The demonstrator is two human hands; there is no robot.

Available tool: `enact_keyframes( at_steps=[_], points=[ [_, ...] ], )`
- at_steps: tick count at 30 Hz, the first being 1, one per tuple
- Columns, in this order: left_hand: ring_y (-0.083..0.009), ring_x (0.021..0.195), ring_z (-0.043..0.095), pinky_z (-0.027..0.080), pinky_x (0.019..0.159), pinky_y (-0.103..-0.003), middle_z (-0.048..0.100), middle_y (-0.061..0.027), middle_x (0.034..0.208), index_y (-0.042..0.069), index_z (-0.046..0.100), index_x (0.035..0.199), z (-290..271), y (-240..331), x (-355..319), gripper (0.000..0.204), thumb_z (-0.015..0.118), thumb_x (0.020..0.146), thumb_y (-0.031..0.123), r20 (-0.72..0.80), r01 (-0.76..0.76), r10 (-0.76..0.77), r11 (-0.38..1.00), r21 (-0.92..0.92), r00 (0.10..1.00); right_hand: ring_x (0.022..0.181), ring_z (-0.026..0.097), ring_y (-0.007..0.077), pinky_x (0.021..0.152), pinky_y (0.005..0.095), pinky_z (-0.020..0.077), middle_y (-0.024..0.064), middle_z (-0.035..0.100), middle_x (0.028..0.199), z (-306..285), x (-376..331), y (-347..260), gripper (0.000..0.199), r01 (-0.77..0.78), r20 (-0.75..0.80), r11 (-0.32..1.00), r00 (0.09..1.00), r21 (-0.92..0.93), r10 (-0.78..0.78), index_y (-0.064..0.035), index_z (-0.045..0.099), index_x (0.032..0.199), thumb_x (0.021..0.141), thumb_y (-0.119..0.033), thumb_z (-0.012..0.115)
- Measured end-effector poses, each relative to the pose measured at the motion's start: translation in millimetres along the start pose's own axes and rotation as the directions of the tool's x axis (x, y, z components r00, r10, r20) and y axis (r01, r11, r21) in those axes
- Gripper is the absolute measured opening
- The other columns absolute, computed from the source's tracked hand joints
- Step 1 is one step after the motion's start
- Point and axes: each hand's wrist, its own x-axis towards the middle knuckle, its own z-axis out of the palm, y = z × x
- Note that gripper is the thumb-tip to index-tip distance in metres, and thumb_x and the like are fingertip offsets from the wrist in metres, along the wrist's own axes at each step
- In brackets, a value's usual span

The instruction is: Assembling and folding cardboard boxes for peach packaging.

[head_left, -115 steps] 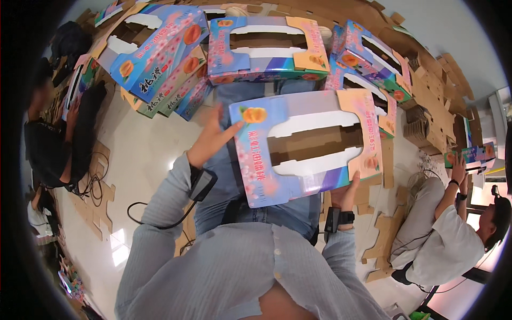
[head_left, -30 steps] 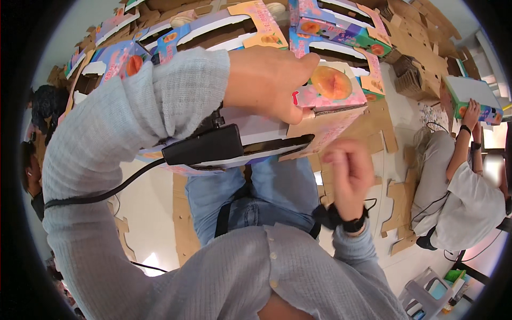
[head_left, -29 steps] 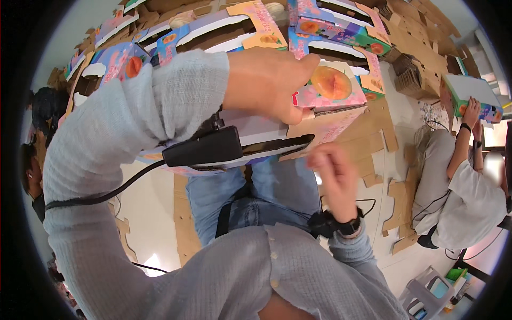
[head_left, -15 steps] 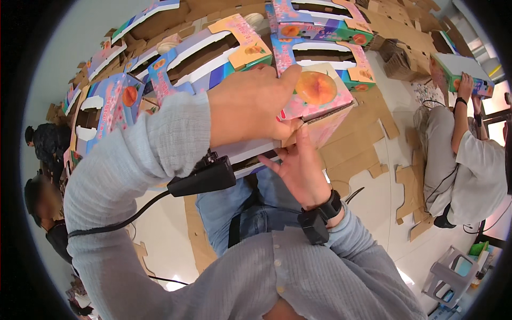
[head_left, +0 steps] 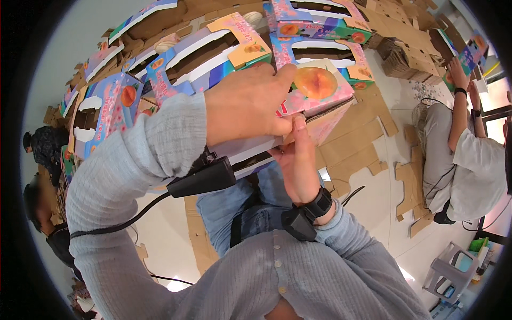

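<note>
Head view looks down on a person seated on the floor [head_left: 368,186], working a pink carton [head_left: 298,114] printed with a peach, held above the lap. Left hand [head_left: 248,106] lies over the top of the carton, palm down and fingers curled over its far edge, gripping it so the panel stays flat and the carton cannot twist. Right hand [head_left: 298,165] comes up from beneath, its fingers pressed against the near side of the carton at the lower seam and the thumb pointing up to meet the left hand's fingers; it appears to pinch or push a flap there, though the flap itself is hidden behind the hands. Both wrists wear black bands [head_left: 314,205], and a black unit [head_left: 202,178] with a cable hangs from the left forearm. Beyond the carton, along the far side of the floor, more printed cartons [head_left: 314,24] with cut-out windows lie in a row, within easy reach. Brown cardboard scraps [head_left: 362,138] lie scattered on the floor to the right. Near the right edge another person [head_left: 469,160] sits with arms raised, holding a carton.
</note>
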Motion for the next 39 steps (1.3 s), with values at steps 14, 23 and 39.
enact_keyframes(
  at_steps=[14,23,39],
  points=[
    [-0.046,0.121,0.05,0.04,0.105,-0.046,0.048,-0.0335,0.131,-0.01,0.032,0.146,18.9,-3.6,-14.7,0.089,0.072,0.081,0.036,-0.066,-0.044,0.046,0.998,0.037,0.997,0.082,0.057,0.0056,0.072,0.0233,0.0458,-0.0003,0.065,0.094,-2.9,-0.5,2.6,0.049,0.048,0.014,0.999,0.999,0.024,-0.048,-0.0082,0.064,0.103,0.098,-0.056,0.057],
    [-0.0448,0.124,0.048,0.04,0.104,-0.048,0.047,-0.0285,0.134,-0.002,0.035,0.145,32.4,-1.6,-15.8,0.08,0.074,0.081,0.026,-0.179,0.02,-0.029,0.998,-0.055,0.983,0.087,0.058,0.0067,0.08,0.0265,0.0487,-0.0036,0.059,0.091,-7.5,-0.1,0.9,0.039,0.028,0.097,0.999,0.995,-0.043,-0.024,-0.0159,0.05,0.104,0.106,-0.053,0.038],
    [-0.0424,0.122,0.046,0.037,0.1,-0.05,0.049,-0.0224,0.129,0.004,0.035,0.145,50.0,12.8,-18.8,0.079,0.074,0.079,0.022,-0.308,0.068,-0.091,0.994,-0.085,0.947,0.099,0.065,0.0102,0.082,0.0297,0.0565,0.0028,0.065,0.11,-6.0,-1.5,5.4,0.049,0.002,0.068,0.984,0.998,0.178,-0.015,-0.0081,0.054,0.119,0.099,-0.053,0.055]
  ],
)
